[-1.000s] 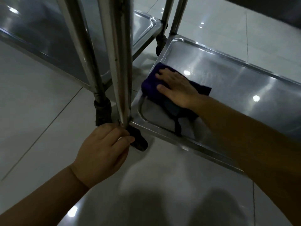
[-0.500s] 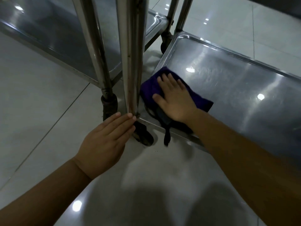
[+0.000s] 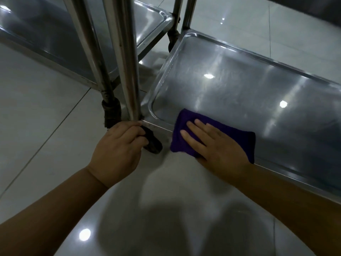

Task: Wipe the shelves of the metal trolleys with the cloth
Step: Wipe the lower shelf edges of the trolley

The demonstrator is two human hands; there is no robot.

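Shiny steel trolley shelf (image 3: 239, 85) runs off the frame's right edge; round steel post (image 3: 125, 61) cut by the top edge; purple cloth's (image 3: 184, 121) middle hidden under the right hand (image 3: 215, 146).

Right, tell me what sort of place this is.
Probably a commercial kitchen or similar service area: a stainless-steel trolley shelf, a second trolley shelf beside it, each trolley on a castor, and a glossy tiled floor.
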